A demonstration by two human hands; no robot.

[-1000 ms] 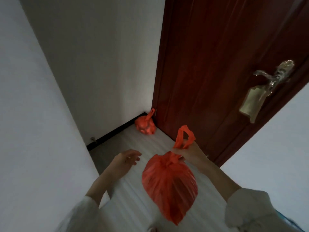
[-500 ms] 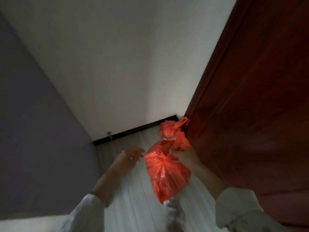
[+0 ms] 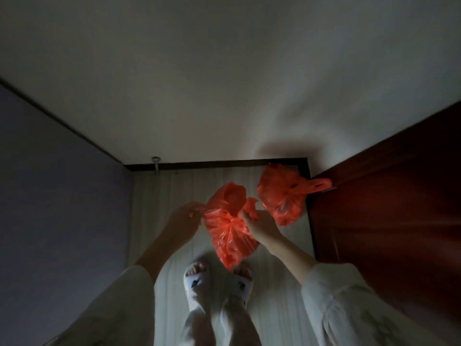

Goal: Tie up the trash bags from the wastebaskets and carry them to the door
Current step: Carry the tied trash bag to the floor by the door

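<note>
A tied orange-red trash bag (image 3: 230, 233) hangs low above the floor, just in front of my feet. My right hand (image 3: 259, 222) grips its knotted top from the right. On the bag's left side, my left hand (image 3: 185, 218) pinches its edge. A second tied orange-red trash bag (image 3: 282, 196) lies on the floor in the corner, with its handle loop against the dark red door (image 3: 389, 208).
The white wall (image 3: 224, 83) with a dark baseboard closes the corner ahead. A metal door stop (image 3: 156, 164) sticks out at the baseboard. A bluish wall (image 3: 50, 208) runs along the left. My feet in white slippers (image 3: 199, 280) stand on the pale floor.
My head has tilted down and I have stepped closer to the corner. The held bag has come lower, and my left hand has moved in and taken hold of its left edge.
</note>
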